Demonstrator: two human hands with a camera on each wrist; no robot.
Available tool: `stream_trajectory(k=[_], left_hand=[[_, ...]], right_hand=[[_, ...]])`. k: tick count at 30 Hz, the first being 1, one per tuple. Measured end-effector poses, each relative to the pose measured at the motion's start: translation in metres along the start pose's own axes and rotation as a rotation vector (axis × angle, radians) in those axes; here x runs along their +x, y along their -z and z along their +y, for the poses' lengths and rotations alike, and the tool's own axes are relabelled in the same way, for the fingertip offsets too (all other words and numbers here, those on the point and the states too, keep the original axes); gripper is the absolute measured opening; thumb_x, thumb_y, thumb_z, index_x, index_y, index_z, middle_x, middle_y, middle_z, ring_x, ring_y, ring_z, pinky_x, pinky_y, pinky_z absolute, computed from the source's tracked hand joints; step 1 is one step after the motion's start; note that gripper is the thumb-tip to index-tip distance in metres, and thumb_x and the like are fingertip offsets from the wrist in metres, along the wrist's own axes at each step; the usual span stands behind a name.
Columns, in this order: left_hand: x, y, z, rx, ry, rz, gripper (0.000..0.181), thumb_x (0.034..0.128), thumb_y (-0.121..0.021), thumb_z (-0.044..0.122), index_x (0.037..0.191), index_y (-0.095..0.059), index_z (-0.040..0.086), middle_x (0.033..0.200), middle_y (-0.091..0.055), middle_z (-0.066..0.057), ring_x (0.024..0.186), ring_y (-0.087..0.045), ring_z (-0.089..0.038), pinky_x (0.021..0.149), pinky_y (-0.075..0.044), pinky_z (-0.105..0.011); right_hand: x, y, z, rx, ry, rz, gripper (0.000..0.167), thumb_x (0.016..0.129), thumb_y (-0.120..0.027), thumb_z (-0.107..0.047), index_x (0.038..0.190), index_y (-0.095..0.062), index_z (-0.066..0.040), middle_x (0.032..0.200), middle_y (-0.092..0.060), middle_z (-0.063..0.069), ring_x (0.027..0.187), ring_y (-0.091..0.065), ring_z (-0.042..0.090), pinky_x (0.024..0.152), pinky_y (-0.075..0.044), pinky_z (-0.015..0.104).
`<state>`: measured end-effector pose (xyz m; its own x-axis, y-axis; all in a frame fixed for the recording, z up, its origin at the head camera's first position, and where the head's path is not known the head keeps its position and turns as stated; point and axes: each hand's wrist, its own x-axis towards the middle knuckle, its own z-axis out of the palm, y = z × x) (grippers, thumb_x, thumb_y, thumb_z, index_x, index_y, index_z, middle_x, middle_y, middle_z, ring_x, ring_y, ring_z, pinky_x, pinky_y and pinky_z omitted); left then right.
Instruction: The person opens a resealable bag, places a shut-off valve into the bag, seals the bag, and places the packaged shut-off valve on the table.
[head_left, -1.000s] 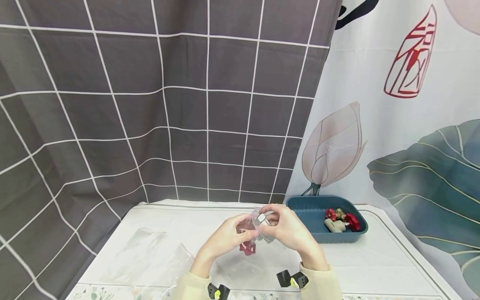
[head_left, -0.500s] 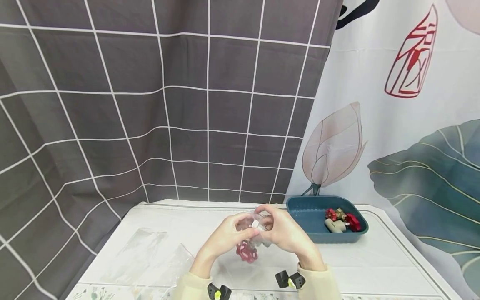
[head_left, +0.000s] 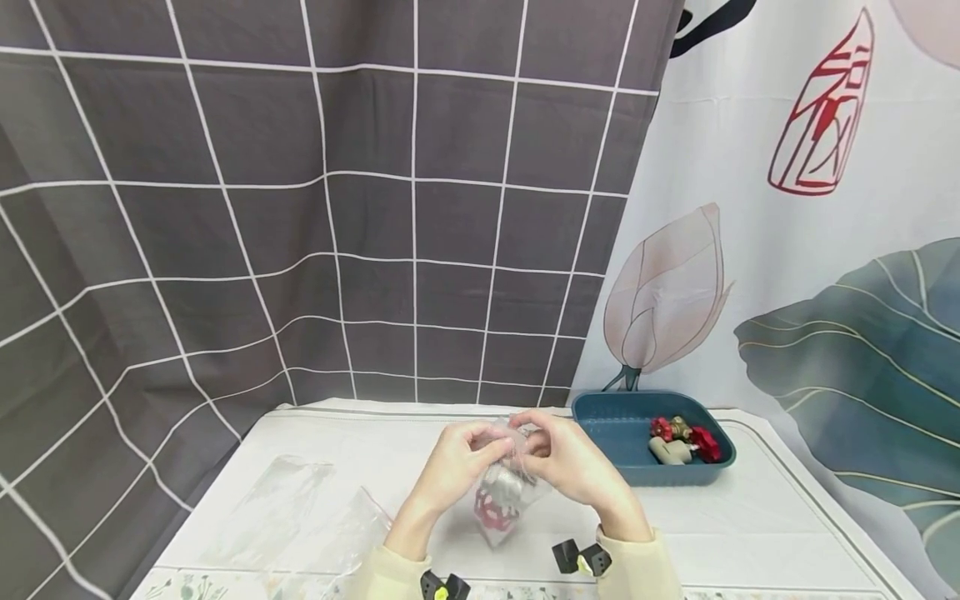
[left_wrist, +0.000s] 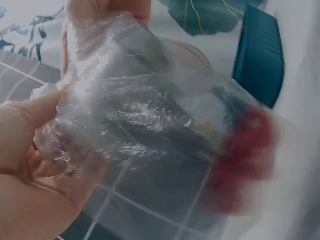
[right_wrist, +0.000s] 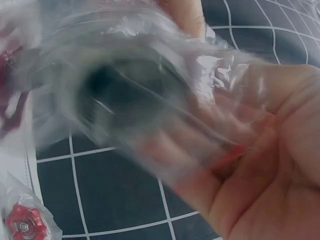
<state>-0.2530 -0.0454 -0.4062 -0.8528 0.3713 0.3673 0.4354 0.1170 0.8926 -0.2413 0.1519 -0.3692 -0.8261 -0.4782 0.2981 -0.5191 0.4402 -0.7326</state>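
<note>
A clear plastic bag hangs between the two hands, with a red handwheel at its lower end and a pale metallic body above it. My left hand pinches the bag's upper part between thumb and fingers; in the left wrist view the crumpled film spreads from that hand, the red part blurred. My right hand grips the bag's other side. The right wrist view shows a round dark opening through the film beside that hand.
A blue tray at the back right holds red-handled valves and a beige fitting. Flat clear plastic bags lie on the table's left side. Curtains hang behind the white table.
The bagged piece has swung lower between the hands, its red wheel now hanging down inside the film. The left hand has shifted slightly up the bag.
</note>
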Motion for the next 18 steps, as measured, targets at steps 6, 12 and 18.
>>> stream_trajectory(k=[6,12,18], left_hand=[[-0.001,-0.003,0.005,0.006,0.031,0.189,0.014,0.0913,-0.069,0.015,0.096,-0.071,0.002,0.084,-0.073,-0.007,0.078,-0.070,-0.020,0.074,-0.056,-0.028],[0.001,0.001,0.000,-0.044,0.065,0.329,0.020,0.0893,-0.072,0.022,0.096,-0.071,0.004,0.082,-0.074,-0.006,0.078,-0.070,-0.019,0.073,-0.056,-0.026],[0.002,0.002,0.002,-0.063,0.062,0.376,0.017,0.0894,-0.072,0.018,0.097,-0.071,0.002,0.084,-0.074,-0.010,0.081,-0.071,-0.023,0.076,-0.056,-0.028]], right_hand=[[-0.004,0.006,0.002,0.002,-0.033,0.063,0.023,0.091,-0.069,-0.010,0.114,-0.065,-0.006,0.084,-0.069,-0.002,0.076,-0.066,0.012,0.068,-0.055,0.028],[-0.012,0.016,0.005,-0.141,-0.116,0.048,0.026,0.089,-0.073,-0.036,0.100,-0.064,-0.014,0.077,-0.060,-0.006,0.069,-0.056,0.013,0.058,-0.047,0.029],[-0.011,0.011,0.008,-0.149,-0.122,-0.129,0.024,0.092,-0.068,-0.036,0.089,-0.064,-0.012,0.073,-0.061,-0.006,0.059,-0.059,0.013,0.053,-0.046,0.028]])
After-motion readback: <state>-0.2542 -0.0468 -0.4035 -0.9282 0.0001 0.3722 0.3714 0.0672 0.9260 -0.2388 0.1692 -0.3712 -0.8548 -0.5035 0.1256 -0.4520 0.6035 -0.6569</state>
